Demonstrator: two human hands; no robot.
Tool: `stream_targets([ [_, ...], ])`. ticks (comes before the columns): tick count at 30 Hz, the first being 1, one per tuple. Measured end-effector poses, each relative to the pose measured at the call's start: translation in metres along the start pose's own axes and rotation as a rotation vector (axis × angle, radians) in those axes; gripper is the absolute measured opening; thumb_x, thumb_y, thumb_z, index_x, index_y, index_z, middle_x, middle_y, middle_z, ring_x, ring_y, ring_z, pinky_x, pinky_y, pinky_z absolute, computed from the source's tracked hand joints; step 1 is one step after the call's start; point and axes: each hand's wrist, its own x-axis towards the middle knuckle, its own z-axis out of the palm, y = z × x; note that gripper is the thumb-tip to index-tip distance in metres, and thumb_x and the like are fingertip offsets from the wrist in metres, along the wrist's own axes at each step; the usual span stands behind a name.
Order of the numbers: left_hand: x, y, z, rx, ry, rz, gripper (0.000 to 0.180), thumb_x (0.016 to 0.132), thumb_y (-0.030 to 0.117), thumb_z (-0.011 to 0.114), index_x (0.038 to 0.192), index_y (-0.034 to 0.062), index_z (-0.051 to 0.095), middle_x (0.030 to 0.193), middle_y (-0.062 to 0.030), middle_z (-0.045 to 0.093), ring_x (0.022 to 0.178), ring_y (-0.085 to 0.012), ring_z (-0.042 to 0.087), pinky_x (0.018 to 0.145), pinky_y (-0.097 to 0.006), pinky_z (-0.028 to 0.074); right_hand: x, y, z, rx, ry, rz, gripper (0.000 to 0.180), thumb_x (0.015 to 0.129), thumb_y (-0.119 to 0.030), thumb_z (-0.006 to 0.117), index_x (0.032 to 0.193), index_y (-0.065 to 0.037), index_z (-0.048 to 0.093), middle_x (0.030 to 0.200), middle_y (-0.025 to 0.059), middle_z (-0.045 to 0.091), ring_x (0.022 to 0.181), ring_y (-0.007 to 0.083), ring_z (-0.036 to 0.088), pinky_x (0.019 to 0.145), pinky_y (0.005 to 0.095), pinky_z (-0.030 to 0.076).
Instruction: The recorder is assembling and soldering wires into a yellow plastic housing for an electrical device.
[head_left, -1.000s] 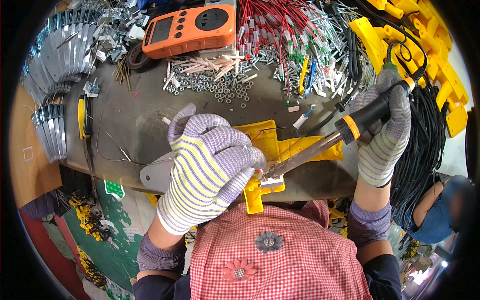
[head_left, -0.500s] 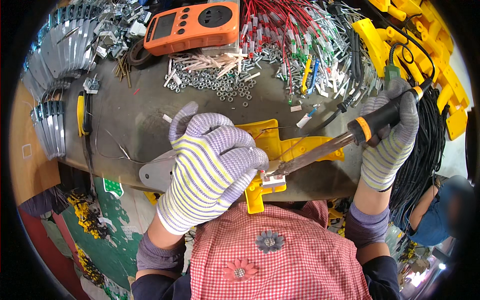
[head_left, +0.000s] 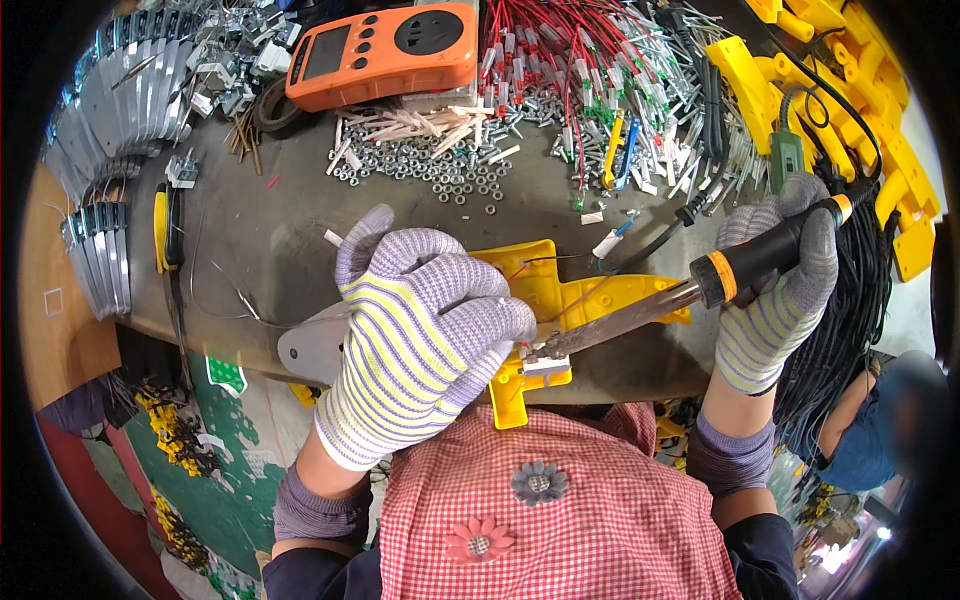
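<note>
My right hand [head_left: 775,290], in a striped glove, is wrapped round the black handle of a soldering iron [head_left: 765,255] with orange bands. Its dark metal shaft slants down to the left, and the tip meets or nearly meets a small white switch-like part [head_left: 547,365]. That part sits on a yellow plastic housing [head_left: 540,285], where thin wires show. My left hand [head_left: 425,330], gloved too, is closed in a pinch beside the tip; its fingers hide what they hold. A thin silvery wire [head_left: 250,308] runs under this hand, near a flat grey metal blade [head_left: 308,352].
An orange meter [head_left: 385,55] stands at the back, by piled nuts [head_left: 440,165], screws and red wires [head_left: 560,40]. Yellow housings [head_left: 840,90] and black cables [head_left: 845,300] crowd the right. Metal blades [head_left: 130,90] and yellow-handled cutters [head_left: 165,228] lie left. Another person [head_left: 880,420] is at lower right.
My right hand and the soldering iron's handle have moved slightly down and left, and the tip has shifted a little left across the white part. My left hand has hardly moved.
</note>
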Motion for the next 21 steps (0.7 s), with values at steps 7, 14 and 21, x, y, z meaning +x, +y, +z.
stream_targets([
  [7, 0.0, 0.0, -0.001, 0.004, 0.016, 0.009, 0.017, 0.072, 0.024, 0.075, 0.089, 0.0241, 0.073, 0.092, 0.0028, 0.065, 0.095, -0.0242, 0.06, 0.106, -0.057, 0.031, 0.027, -0.02, -0.061, 0.16, -0.252, -0.015, 0.042, 0.097, -0.039, 0.062, 0.116, -0.002, 0.055, 0.079, 0.0077, 0.059, 0.063, 0.0188, 0.059, 0.061, 0.0307, 0.051],
  [14, -0.001, 0.003, -0.001, 0.003, 0.018, -0.003, 0.014, 0.071, 0.023, 0.075, 0.085, 0.0238, 0.073, 0.089, 0.0028, 0.063, 0.095, -0.0247, 0.059, 0.108, -0.056, 0.03, 0.061, -0.049, -0.165, 0.401, -0.65, 0.093, 0.057, 0.093, -0.032, 0.071, 0.143, -0.01, 0.053, 0.124, 0.0186, 0.061, 0.104, 0.0283, 0.063, 0.088, 0.0482, 0.055],
  [21, -0.003, 0.002, -0.001, -0.007, 0.004, -0.014, 0.018, 0.071, 0.024, 0.076, 0.088, 0.0249, 0.073, 0.093, 0.0034, 0.065, 0.098, -0.0244, 0.059, 0.108, -0.058, 0.03, 0.026, -0.018, -0.126, 0.383, -0.373, 0.026, 0.05, 0.09, -0.048, 0.072, 0.12, -0.01, 0.056, 0.122, 0.0143, 0.067, 0.108, 0.0318, 0.065, 0.099, 0.0533, 0.05],
])
